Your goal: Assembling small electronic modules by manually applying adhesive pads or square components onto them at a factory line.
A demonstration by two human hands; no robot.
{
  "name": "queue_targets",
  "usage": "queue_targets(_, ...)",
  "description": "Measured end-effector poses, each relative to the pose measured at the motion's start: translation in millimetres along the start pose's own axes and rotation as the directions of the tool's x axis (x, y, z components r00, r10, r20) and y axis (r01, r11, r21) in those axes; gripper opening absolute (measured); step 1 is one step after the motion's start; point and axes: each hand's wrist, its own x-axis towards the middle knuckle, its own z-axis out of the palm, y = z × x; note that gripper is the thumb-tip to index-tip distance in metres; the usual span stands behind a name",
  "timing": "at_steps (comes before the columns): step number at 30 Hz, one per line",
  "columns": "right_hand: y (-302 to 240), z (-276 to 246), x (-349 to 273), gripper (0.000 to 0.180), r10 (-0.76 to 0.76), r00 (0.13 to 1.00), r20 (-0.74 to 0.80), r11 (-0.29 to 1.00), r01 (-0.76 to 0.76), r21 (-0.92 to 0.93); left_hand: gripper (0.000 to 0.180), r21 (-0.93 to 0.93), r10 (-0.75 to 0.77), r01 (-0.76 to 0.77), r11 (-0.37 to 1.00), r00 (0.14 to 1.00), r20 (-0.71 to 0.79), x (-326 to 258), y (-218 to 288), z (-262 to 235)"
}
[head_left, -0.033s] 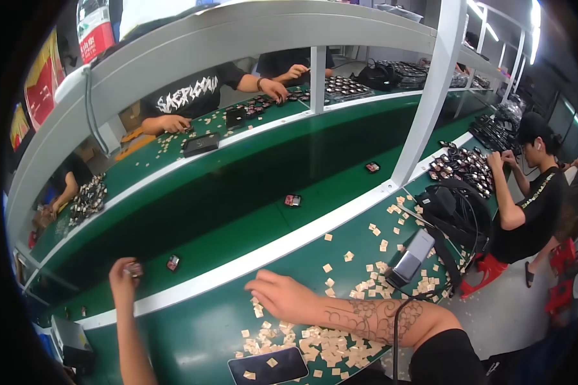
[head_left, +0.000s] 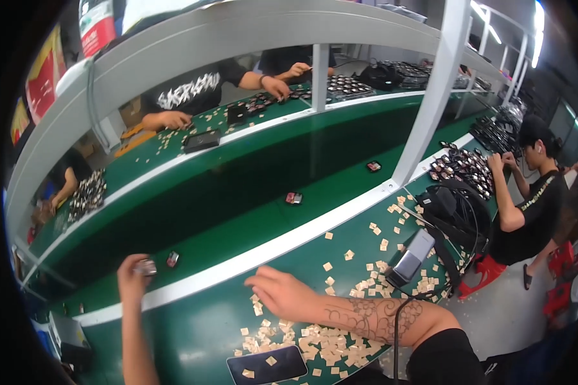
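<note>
My left hand [head_left: 133,277] is raised over the conveyor's near edge, closed around a small square module [head_left: 147,267], blurred, with a shiny face. Just to its right, another small dark module with a red patch [head_left: 173,258] lies on the green belt [head_left: 237,237]. My right hand [head_left: 281,294] hovers over the green worktop, fingers loosely bent and apart, with nothing visible in them. Beneath and beside its forearm spread many small cream-coloured square pieces [head_left: 331,346]. A dark phone-like slab [head_left: 267,366] with two such squares on it lies at the front of the worktop.
Two more modules [head_left: 293,198] [head_left: 374,166] lie farther along the belt. A grey box-shaped device [head_left: 412,255], a black bag [head_left: 453,208] and a white post [head_left: 430,96] stand right. Co-workers sit across the belt and at far right, beside a module pile [head_left: 462,170].
My left hand, with the module in it, has shifted slightly right, closer to the module on the belt. My right hand has stayed nearly in place.
</note>
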Motion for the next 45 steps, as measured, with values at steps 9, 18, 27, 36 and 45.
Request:
queue_targets(9, -18.2, -14.7, 8.1, 0.025, 0.028, 0.998, -0.059, 0.998, -0.031, -0.058, 0.029, 0.098, 0.313, -0.416, 0.904, 0.801, 0.511, -111.2, 119.3, 147.7)
queue_targets(18, -30.5, -19.2, 12.9, 0.025, 0.034, 0.998, -0.047, 0.999, -0.035, -0.015, 0.057, 0.174, 0.196, -0.365, 0.915, 0.778, 0.597, -155.1, 128.4, 120.1)
queue_targets(27, -53.4, -33.7, 15.2, 0.015, -0.083, 0.956, 0.282, 0.981, 0.128, -0.148, 0.083, 0.069, 0.371, -0.533, 0.843, 0.670, 0.643, -135.3, 110.9, 133.0)
queue_targets(36, -66.3, -24.7, 7.9, 0.011, 0.068, 0.876, 0.477, 0.810, 0.231, -0.540, 0.075, 0.076, 0.335, -0.449, 0.890, 0.758, 0.560, -144.6, 101.7, 136.7)
queue_targets(45, -40.9, -22.0, 11.3, 0.012, 0.191, 0.875, 0.445, 0.970, -0.098, -0.224, 0.055, 0.035, 0.316, -0.395, 0.918, 0.781, 0.539, -143.9, 102.9, 137.8)
